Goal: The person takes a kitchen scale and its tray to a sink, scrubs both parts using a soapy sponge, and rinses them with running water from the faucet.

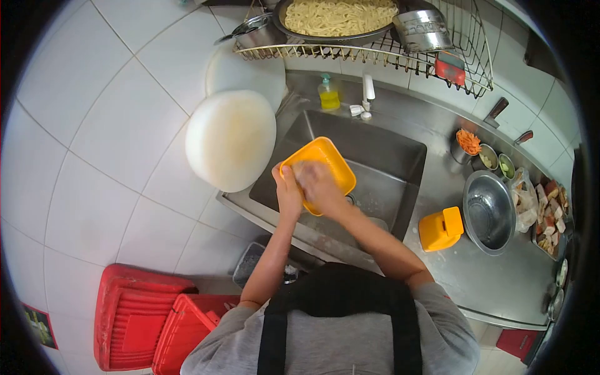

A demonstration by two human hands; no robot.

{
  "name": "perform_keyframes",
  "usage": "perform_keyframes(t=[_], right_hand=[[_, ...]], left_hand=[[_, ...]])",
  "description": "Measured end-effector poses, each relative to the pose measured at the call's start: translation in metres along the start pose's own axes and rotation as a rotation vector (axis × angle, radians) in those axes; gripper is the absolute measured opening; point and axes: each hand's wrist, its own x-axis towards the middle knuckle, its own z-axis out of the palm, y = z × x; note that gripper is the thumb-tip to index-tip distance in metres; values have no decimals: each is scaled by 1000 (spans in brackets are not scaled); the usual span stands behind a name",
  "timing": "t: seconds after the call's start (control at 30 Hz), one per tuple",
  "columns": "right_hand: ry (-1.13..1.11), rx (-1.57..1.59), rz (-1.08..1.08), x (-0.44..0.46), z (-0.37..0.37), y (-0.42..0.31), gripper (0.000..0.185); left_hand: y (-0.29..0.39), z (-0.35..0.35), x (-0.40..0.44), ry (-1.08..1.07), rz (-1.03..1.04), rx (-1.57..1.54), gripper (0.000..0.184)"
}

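Note:
A yellow-orange plastic container [336,164] is tilted over the sink [387,181], its inside towards me. My left hand [288,192] grips it by its left edge, fingers closed at the rim. My right hand [322,189] is inside the container, curled and smeared by motion. Something greyish seems to be under its fingers, too blurred to name. A second yellow container [437,231] with a handle-like part stands on the steel counter, right of the sink.
Behind the sink are a soap bottle [329,94] and a white tap [367,95]. Round white boards [230,140] lean at left. On the right stand a steel bowl [489,215], shredded carrot [467,142] and a meat tray [551,219]. Noodles [340,17] sit on the rack above.

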Motion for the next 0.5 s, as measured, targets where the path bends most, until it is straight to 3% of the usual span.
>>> perform_keyframes(t=[0.03,0.1,0.17,0.23,0.33,0.5], right_hand=[[-47,-17,-109,-7,12,3,22],[-217,299,342,0,-8,3,22],[-165,301,506,3,-18,6,21],[121,-14,359,10,-20,12,16],[92,53,129,1,2,-15,13],[128,-31,110,5,5,34,21]], left_hand=[[1,-2,1,17,-30,-58,50],[15,0,-5,29,-122,-177,49],[20,8,-23,-1,-83,-31,49],[23,11,-30,-27,-43,82,48],[25,19,-31,-53,-19,129,45],[22,18,-42,-16,-9,155,47]])
